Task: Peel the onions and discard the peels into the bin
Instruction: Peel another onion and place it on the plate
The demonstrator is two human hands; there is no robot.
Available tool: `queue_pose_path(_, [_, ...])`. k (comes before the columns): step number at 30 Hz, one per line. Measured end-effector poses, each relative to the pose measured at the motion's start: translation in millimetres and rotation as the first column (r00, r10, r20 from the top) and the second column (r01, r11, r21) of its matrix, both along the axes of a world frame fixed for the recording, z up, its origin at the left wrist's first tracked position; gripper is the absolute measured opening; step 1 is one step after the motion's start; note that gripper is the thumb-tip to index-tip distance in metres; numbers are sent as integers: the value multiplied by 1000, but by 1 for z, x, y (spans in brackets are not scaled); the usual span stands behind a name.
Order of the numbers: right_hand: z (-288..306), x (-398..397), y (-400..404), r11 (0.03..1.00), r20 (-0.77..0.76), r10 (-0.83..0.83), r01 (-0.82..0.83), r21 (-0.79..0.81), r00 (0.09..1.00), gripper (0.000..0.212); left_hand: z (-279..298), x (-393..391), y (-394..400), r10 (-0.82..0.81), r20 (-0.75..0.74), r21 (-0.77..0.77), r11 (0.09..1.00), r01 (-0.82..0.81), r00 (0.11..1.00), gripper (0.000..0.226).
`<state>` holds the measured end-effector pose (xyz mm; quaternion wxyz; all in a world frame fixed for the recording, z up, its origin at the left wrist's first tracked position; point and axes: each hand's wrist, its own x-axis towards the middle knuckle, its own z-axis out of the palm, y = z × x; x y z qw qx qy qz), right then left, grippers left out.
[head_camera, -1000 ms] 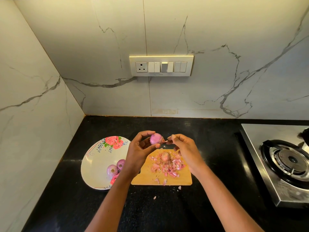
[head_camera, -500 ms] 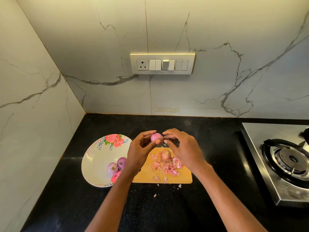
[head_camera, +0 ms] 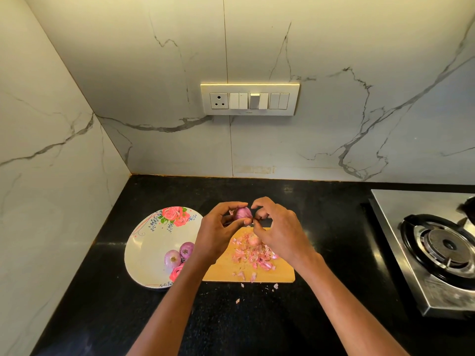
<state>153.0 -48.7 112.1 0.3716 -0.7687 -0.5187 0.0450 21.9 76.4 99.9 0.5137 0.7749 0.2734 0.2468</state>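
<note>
My left hand (head_camera: 218, 235) grips a small purple onion (head_camera: 243, 213) above the far edge of the wooden cutting board (head_camera: 223, 272). My right hand (head_camera: 277, 232) is right beside it, fingers curled, its fingertips pinching at the onion's skin on the right side. On the board lies a pile of pink peels (head_camera: 253, 256) with one pale peeled onion (head_camera: 254, 240) among them. Two unpeeled purple onions (head_camera: 180, 254) sit on the floral plate (head_camera: 146, 250) to the left. No bin is in view.
The black countertop (head_camera: 257, 322) carries a few stray peel bits in front of the board. A steel gas stove (head_camera: 437, 250) stands at the right. Marble walls close the back and left; a switch panel (head_camera: 249, 99) is on the back wall.
My right hand moved in from the right and closed onto the onion's side. My left hand turned the onion slightly. The view shifted a little downward.
</note>
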Motion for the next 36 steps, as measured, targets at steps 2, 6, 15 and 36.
queue_pose_path(2, [1, -1, 0, 999, -97, -26, 28, 15, 995, 36, 1, -1, 0, -24, 21, -25, 999, 25, 999, 38])
queue_pose_path(6, [7, 0, 1, 993, -374, -81, 108, 54, 924, 32, 3, -4, 1, -46, 79, -101, 993, 54, 996, 39])
queue_pose_path(15, [11, 1, 4, 974, -867, -81, 224, 36, 492, 26, 9, -5, -4, -43, 193, -307, 946, 103, 980, 43])
queue_pose_path(36, [7, 5, 5, 992, -748, -71, 124, 15, 660, 28, 3, -8, -3, 13, 280, -608, 776, 167, 960, 42])
